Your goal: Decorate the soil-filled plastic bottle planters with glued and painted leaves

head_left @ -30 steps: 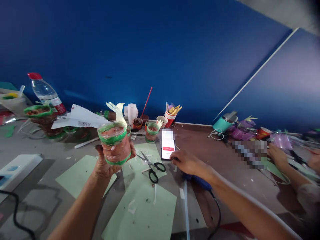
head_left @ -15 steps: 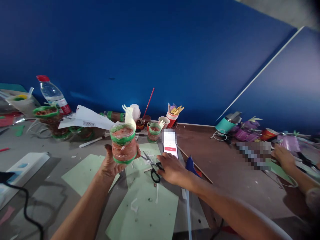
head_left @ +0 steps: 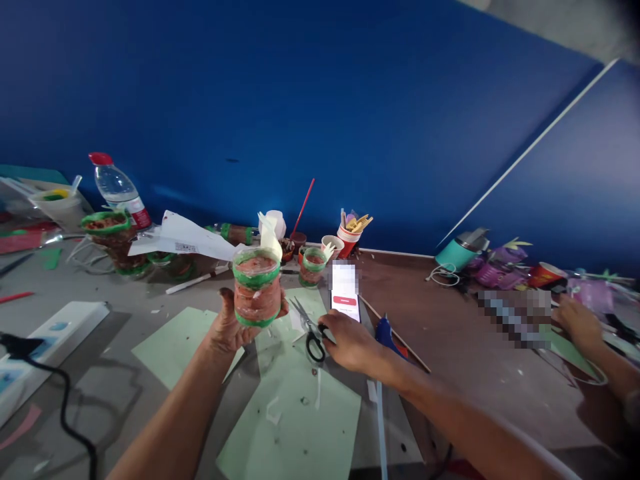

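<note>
My left hand (head_left: 227,327) is wrapped around a clear plastic cup (head_left: 257,300), coated in reddish-brown clay with green bands at rim and base. It is held upright above the table. A pale paper piece with finger-like points (head_left: 270,237) shows behind its rim. To the right, my right hand (head_left: 350,340) is closed at the black handles of a pair of scissors (head_left: 311,333), whose blades are slightly apart and point toward the cup. Its fingertips are partly hidden. Just beyond that hand lies a lit phone (head_left: 345,301). Pale green paper sheets (head_left: 295,420) lie underneath.
A smaller green-banded cup (head_left: 313,267) and a paper cup of sticks (head_left: 349,237) stand at the back. A blue glue gun (head_left: 385,331) lies right of my hand. At left are a bottle (head_left: 117,187) and power strip (head_left: 55,333). Another person's hand (head_left: 580,323) is far right.
The view has shifted slightly, so things sit further right. My right fingers have drawn back from the phone's lower edge and curled at the scissors' handles, and the blades look wider apart.
</note>
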The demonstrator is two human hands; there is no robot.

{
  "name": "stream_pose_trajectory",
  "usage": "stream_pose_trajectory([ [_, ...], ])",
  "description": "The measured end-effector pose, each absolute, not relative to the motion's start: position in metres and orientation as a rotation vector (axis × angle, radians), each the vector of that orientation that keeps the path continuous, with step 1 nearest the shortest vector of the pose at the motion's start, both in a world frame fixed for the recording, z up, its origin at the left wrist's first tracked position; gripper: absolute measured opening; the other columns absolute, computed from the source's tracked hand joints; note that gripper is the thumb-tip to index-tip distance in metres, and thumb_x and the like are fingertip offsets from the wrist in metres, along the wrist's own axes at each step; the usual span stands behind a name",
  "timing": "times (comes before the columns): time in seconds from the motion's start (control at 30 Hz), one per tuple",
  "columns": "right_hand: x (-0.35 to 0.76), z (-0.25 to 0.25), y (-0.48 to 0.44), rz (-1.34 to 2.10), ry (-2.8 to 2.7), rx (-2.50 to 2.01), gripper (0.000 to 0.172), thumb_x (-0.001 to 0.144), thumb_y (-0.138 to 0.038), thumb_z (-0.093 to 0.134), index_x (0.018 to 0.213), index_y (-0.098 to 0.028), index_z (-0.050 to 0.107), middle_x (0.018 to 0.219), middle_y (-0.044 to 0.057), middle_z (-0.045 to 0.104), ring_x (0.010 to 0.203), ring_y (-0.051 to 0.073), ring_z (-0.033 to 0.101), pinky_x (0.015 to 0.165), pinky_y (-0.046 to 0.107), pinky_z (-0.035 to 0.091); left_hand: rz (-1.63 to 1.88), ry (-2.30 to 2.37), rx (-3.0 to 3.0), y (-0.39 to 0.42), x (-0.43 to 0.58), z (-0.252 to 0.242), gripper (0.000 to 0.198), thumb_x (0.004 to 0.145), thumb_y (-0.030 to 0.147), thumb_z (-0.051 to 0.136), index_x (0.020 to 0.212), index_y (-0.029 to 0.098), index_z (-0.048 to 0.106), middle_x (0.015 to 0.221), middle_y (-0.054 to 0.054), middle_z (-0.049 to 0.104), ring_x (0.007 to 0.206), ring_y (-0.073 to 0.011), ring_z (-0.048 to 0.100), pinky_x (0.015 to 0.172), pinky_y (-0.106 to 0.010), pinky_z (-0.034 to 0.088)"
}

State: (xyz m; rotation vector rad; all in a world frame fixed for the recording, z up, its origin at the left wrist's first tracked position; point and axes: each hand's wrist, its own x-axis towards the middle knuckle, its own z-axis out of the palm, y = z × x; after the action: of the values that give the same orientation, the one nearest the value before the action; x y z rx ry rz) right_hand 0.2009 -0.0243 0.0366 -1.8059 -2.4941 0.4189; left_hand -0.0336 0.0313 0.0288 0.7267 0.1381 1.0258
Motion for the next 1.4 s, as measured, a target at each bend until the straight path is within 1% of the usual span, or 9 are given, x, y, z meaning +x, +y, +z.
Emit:
stream_pose_trajectory([
  [0.17, 0.211, 0.058, -0.037, 0.500, -2.387, -1.657, 0.029, 0.077, -0.010, 0.055, 0.105, -0.017, 0.061, 0.103, 0.008, 0.062, 0.098, 0.020, 0.058, 0.087, 0.028, 0.041, 1.053, 0.163, 0.687, 0.032, -0.033, 0.028, 0.077, 0.050, 0.069, 0.073, 0.104, 0.014, 0.067, 0.094, -0.012, 0.070, 0.106, -0.0336, 0.060, 0.092, -0.045, 0.047],
  [0.37, 0.194, 0.060, -0.064, 0.574, -2.679, -1.431, 0.026, 0.080, -0.010, 0.054, 0.104, -0.016, 0.062, 0.103, 0.010, 0.061, 0.097, 0.021, 0.057, 0.087, 0.029, 0.041, 1.054, 0.185, 0.670, 0.033, -0.034, 0.027, 0.076, 0.048, 0.069, 0.074, 0.100, 0.013, 0.068, 0.092, -0.012, 0.070, 0.104, -0.0336, 0.060, 0.095, -0.046, 0.045],
  [0.53, 0.183, 0.047, -0.062, 0.461, -2.780, -1.439, 0.014, 0.085, -0.020, 0.056, 0.094, -0.016, 0.066, 0.098, 0.010, 0.063, 0.089, 0.021, 0.059, 0.082, 0.031, 0.042, 1.032, 0.180, 0.681, 0.032, -0.033, 0.027, 0.074, 0.049, 0.069, 0.074, 0.098, 0.014, 0.069, 0.097, -0.013, 0.070, 0.102, -0.0334, 0.061, 0.095, -0.047, 0.045],
  [0.6, 0.183, 0.047, -0.052, 0.399, -2.734, -1.450, 0.015, 0.087, -0.018, 0.053, 0.092, -0.017, 0.068, 0.095, 0.009, 0.064, 0.089, 0.021, 0.058, 0.082, 0.030, 0.041, 1.025, 0.174, 0.680, 0.032, -0.032, 0.028, 0.074, 0.050, 0.069, 0.073, 0.100, 0.013, 0.069, 0.098, -0.013, 0.070, 0.102, -0.0332, 0.062, 0.095, -0.048, 0.044],
  [0.77, 0.182, 0.039, -0.022, 0.317, -2.658, -1.404, 0.023, 0.087, -0.010, 0.050, 0.101, -0.015, 0.068, 0.095, 0.008, 0.064, 0.090, 0.018, 0.057, 0.084, 0.029, 0.040, 1.005, 0.169, 0.676, 0.033, -0.030, 0.024, 0.074, 0.053, 0.067, 0.073, 0.103, 0.013, 0.068, 0.097, -0.013, 0.071, 0.101, -0.0328, 0.063, 0.098, -0.051, 0.041],
  [0.93, 0.173, 0.020, -0.013, 0.232, -2.794, -1.376, 0.020, 0.086, -0.012, 0.051, 0.098, -0.015, 0.067, 0.099, 0.010, 0.062, 0.092, 0.022, 0.054, 0.081, 0.033, 0.040, 0.998, 0.162, 0.657, 0.036, -0.028, 0.013, 0.072, 0.058, 0.066, 0.070, 0.107, 0.013, 0.067, 0.101, -0.012, 0.071, 0.102, -0.0310, 0.063, 0.101, -0.050, 0.039],
  [1.07, 0.170, 0.021, -0.013, 0.275, -2.793, -1.434, 0.018, 0.084, -0.010, 0.052, 0.094, -0.013, 0.066, 0.099, 0.011, 0.062, 0.093, 0.022, 0.054, 0.082, 0.033, 0.039, 0.997, 0.144, 0.646, 0.039, -0.026, 0.007, 0.070, 0.063, 0.063, 0.069, 0.111, 0.013, 0.065, 0.107, -0.011, 0.070, 0.102, -0.0281, 0.064, 0.104, -0.047, 0.038],
  [1.23, 0.168, 0.024, -0.012, 0.244, -2.805, -1.457, 0.015, 0.082, -0.011, 0.053, 0.091, -0.012, 0.065, 0.100, 0.012, 0.061, 0.093, 0.023, 0.054, 0.080, 0.033, 0.039, 1.017, 0.170, 0.625, 0.040, -0.025, 0.002, 0.067, 0.067, 0.063, 0.067, 0.112, 0.014, 0.064, 0.109, -0.011, 0.070, 0.112, -0.0303, 0.059, 0.107, -0.049, 0.035],
  [1.4, 0.167, 0.019, -0.013, 0.096, -2.841, -1.384, 0.012, 0.080, -0.013, 0.054, 0.088, -0.012, 0.063, 0.096, 0.012, 0.062, 0.090, 0.025, 0.055, 0.078, 0.035, 0.039, 1.049, 0.240, 0.616, 0.038, -0.023, 0.001, 0.069, 0.066, 0.064, 0.066, 0.111, 0.011, 0.065, 0.109, -0.012, 0.070, 0.112, -0.0300, 0.059, 0.107, -0.048, 0.035],
])
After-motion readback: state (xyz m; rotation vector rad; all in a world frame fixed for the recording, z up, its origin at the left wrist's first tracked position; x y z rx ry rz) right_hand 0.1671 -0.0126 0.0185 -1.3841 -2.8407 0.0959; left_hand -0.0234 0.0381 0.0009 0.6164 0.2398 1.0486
